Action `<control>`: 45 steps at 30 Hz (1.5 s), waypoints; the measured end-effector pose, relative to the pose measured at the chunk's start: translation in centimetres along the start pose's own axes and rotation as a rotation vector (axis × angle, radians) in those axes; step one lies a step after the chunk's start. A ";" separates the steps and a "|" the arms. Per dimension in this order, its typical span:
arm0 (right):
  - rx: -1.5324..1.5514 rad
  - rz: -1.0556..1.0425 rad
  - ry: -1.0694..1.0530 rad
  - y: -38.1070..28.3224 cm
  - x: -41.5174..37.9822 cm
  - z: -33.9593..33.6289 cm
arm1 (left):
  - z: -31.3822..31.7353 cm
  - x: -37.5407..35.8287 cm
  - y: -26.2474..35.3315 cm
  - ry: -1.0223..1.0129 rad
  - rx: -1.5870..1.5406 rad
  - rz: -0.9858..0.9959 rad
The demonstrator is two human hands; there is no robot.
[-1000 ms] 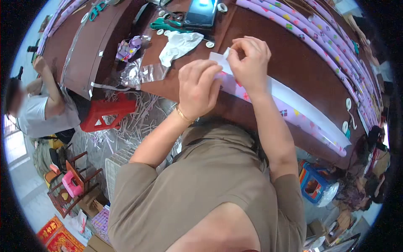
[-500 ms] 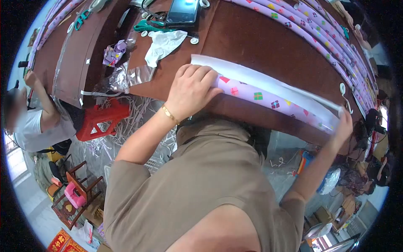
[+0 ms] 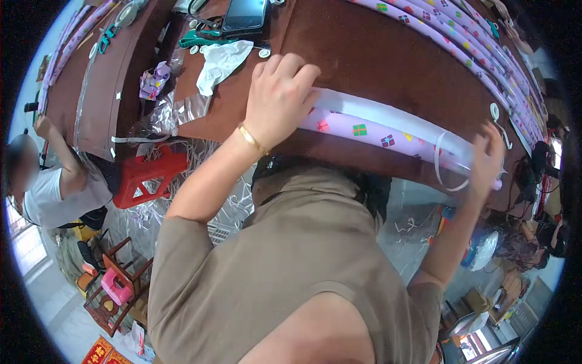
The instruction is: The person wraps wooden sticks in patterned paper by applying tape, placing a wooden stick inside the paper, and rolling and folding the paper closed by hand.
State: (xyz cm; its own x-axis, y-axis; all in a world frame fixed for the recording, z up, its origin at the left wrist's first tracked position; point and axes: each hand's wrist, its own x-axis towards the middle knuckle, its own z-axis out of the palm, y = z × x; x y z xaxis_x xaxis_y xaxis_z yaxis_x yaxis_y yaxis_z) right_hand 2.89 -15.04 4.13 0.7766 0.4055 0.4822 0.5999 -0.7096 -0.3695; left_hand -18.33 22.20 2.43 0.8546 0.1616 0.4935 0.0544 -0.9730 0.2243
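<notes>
A lilac roll of gift-print wrapping paper (image 3: 373, 131) lies along the table's near edge, its white-backed flap lifted along the far side. My left hand (image 3: 282, 100) is closed over the left end of the paper, fingers bent and their tips hidden. At the right end is my right hand (image 3: 487, 159), slightly smeared by motion. A thin white strip (image 3: 438, 164) curls in a loop from the paper toward my right hand, which appears closed on it; the exact pinch is hard to see.
Several finished lilac rolls (image 3: 448, 42) lie at the table's far right. Toward the left are a phone (image 3: 244, 15), a white cloth (image 3: 221, 64), clear plastic film (image 3: 176, 115) and green scissors (image 3: 107, 39). A person (image 3: 51, 176) sits left, near a red stool (image 3: 151, 176).
The white strip, stretched straight before, now hangs in a loose loop. My right hand has shifted slightly up and left. My left hand has risen and moved over the paper's left end.
</notes>
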 end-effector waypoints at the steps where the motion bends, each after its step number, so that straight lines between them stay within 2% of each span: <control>1: -0.099 -0.119 -0.099 -4.5 0.6 1.5 | 0.4 0.5 -0.4 0.001 0.003 0.004; 3: 0.043 -0.312 -0.247 -8.8 1.0 3.6 | 1.4 1.3 -1.2 -0.172 -0.145 0.018; 4: 0.044 -0.312 -0.247 -8.9 1.2 4.4 | 1.6 1.8 -1.5 -0.173 -0.144 0.018; 6: 0.009 -0.445 -0.293 -8.7 1.2 6.1 | 1.9 2.7 -2.2 -0.378 -0.344 -0.036; 9: -0.040 -0.430 -0.302 -8.3 0.7 6.5 | 2.3 3.1 -2.8 -0.466 -0.457 -0.112; 21: -0.011 -0.349 -0.283 -6.1 0.2 7.7 | 1.8 4.9 -3.9 -0.648 -0.579 -0.055; 24: 0.005 -0.342 -0.288 -5.9 0.2 7.9 | 1.3 5.2 -4.0 -0.747 -0.635 -0.086; 30: 0.042 -0.346 -0.244 -5.8 0.1 8.4 | 1.2 6.1 -4.5 -0.843 -0.656 0.048; 32: 0.039 -0.338 -0.243 -5.6 0.2 8.2 | 0.8 6.8 -4.6 -1.000 -0.668 0.029; 35: 0.032 -0.296 -0.287 -5.8 0.1 8.1 | 0.4 7.6 -4.8 -1.048 -0.769 0.000; 36: 0.030 -0.292 -0.287 -5.8 0.0 8.0 | 0.0 8.3 -4.9 -1.183 -0.702 -0.063; 37: 0.030 -0.290 -0.287 -5.8 0.0 8.0 | 0.3 8.3 -5.3 -1.186 -0.700 -0.057; 39: 0.033 -0.285 -0.281 -5.5 0.0 8.1 | 1.1 8.1 -6.4 -1.198 -1.129 -0.339; 40: 0.037 -0.286 -0.279 -5.4 -0.1 8.2 | 1.1 8.1 -5.9 -1.094 -1.071 -0.405; 41: 0.035 -0.279 -0.277 -5.4 -0.1 8.2 | 1.2 8.7 -4.9 -1.099 -1.069 -0.400; 43: 0.041 -0.284 -0.282 -5.4 0.0 8.2 | 1.6 10.0 -2.5 -0.974 -0.685 -0.094; 45: 0.040 -0.285 -0.277 -5.3 -0.1 8.3 | 3.6 10.6 -0.8 -0.914 -0.713 -0.034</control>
State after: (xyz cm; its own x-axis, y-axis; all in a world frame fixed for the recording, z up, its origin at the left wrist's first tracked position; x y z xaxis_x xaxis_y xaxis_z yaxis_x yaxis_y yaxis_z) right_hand 1.23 -6.51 -0.49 0.5968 0.7269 0.3396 0.8018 -0.5254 -0.2847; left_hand -7.49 24.05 4.44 0.9286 -0.2762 -0.2478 0.0300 -0.6098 0.7920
